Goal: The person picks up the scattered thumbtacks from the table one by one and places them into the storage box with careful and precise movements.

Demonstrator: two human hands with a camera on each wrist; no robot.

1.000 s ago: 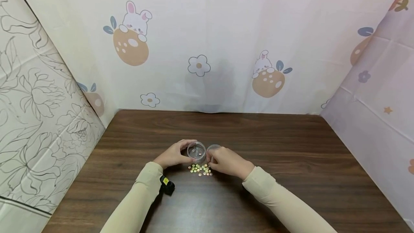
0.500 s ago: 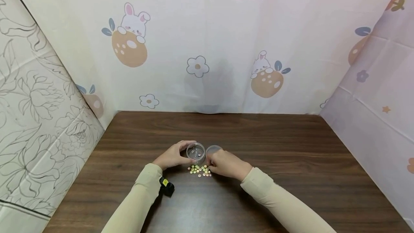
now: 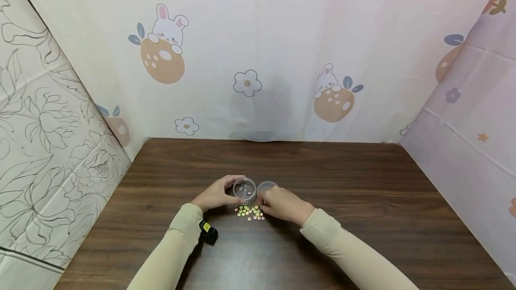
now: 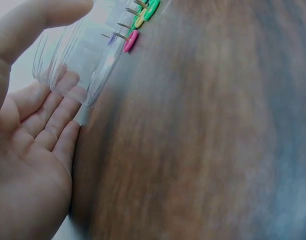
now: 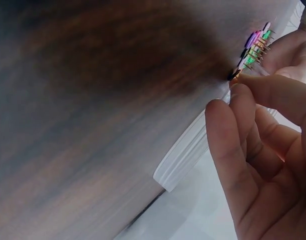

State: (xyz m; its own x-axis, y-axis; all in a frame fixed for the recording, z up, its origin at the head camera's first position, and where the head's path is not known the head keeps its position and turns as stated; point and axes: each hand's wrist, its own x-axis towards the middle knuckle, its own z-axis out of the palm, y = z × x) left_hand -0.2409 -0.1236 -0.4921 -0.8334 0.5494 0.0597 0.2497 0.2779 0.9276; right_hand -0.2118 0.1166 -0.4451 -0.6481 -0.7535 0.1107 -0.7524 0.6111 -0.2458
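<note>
My left hand (image 3: pixel 215 193) holds a clear plastic jar (image 3: pixel 238 191) around its side, with the thumb on the near side. Inside the jar lies one small thumbtack (image 3: pixel 249 193). Just in front of the jar, several loose thumbtacks (image 3: pixel 243 211) with flat coloured heads are spread on the table; in the left wrist view a pink thumbtack (image 4: pixel 130 41) sits with its pin up. My right hand (image 3: pixel 284 203) is at the right end of the pile, its thumb and index fingertips pinching a thumbtack (image 5: pixel 234 75) close to the tabletop, largely hidden by the fingers.
A round clear lid (image 3: pixel 266 185) lies right of the jar, partly behind my right hand. The dark wooden table (image 3: pixel 338 164) ends at a printed curtain (image 3: pixel 278 115) at the back. A black strapped device (image 3: pixel 209 234) is on my left wrist.
My right hand has shifted slightly and its fingers have closed in at the edge of the pile. My left hand and the jar stay in place.
</note>
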